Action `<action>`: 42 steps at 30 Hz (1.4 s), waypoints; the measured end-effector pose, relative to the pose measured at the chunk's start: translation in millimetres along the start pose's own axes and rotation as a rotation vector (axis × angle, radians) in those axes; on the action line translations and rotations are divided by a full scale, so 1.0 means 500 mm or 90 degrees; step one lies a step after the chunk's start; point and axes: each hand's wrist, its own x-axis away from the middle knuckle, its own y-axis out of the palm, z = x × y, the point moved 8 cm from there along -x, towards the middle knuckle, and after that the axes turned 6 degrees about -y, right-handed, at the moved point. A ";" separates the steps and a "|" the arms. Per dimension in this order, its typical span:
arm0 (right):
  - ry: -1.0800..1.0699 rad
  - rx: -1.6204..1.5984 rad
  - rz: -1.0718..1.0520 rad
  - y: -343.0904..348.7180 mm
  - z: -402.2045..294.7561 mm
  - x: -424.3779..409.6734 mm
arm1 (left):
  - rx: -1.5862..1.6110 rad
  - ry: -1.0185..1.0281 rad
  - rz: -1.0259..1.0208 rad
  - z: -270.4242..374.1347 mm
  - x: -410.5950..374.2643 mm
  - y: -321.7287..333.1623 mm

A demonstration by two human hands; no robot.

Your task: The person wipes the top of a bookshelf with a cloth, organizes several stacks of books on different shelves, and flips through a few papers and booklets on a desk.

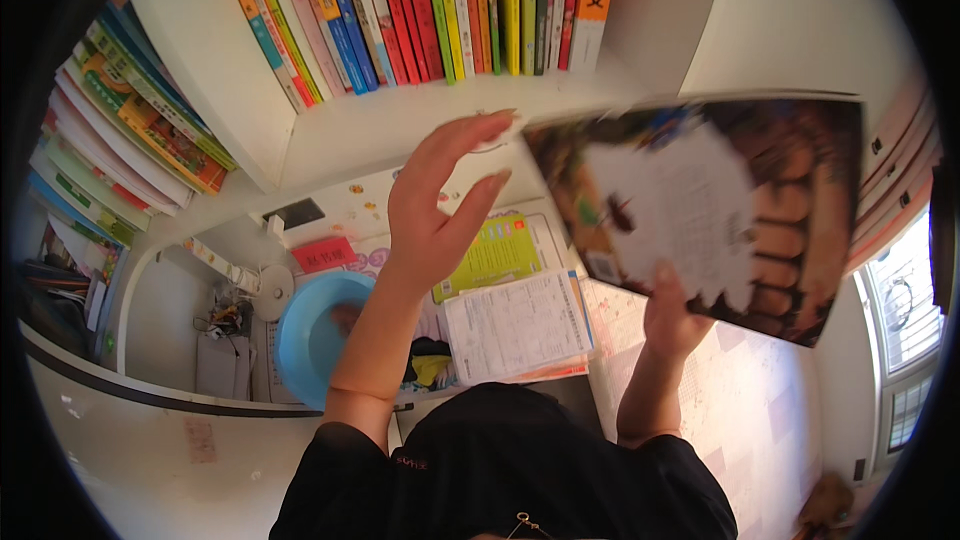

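In the head view, my right hand (675, 315) grips the lower edge of a thin picture book (682, 202), raised at the right with its printed cover towards me; the fingers behind it are hidden. My left hand (442, 202) is lifted near the middle, thumb and fingers apart, with nothing between them. It is left of the book, not touching it. Below lie a green-covered book (499, 251) and a stack of printed papers (517, 330) on the desk. A light blue plastic basin (300, 360) stands partly behind my left forearm.
A row of upright books (405, 15) fills part of the white shelf (360, 124) ahead. More books (142, 120) stand at the left. A white lamp base (271, 292), a red card (324, 253) and dark cloth (431, 360) are near the basin. A window (907, 307) is at right.
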 end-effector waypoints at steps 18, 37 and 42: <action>-0.172 0.023 -0.050 0.260 -0.112 -0.271 | -0.419 -0.276 -0.192 -0.038 -0.184 0.101; -0.260 0.425 -0.201 0.387 -0.049 -0.308 | -0.395 0.014 -0.063 -0.015 -0.128 0.030; -0.024 0.293 -0.297 0.396 0.032 -0.305 | -0.440 -0.050 -0.072 -0.022 -0.125 0.047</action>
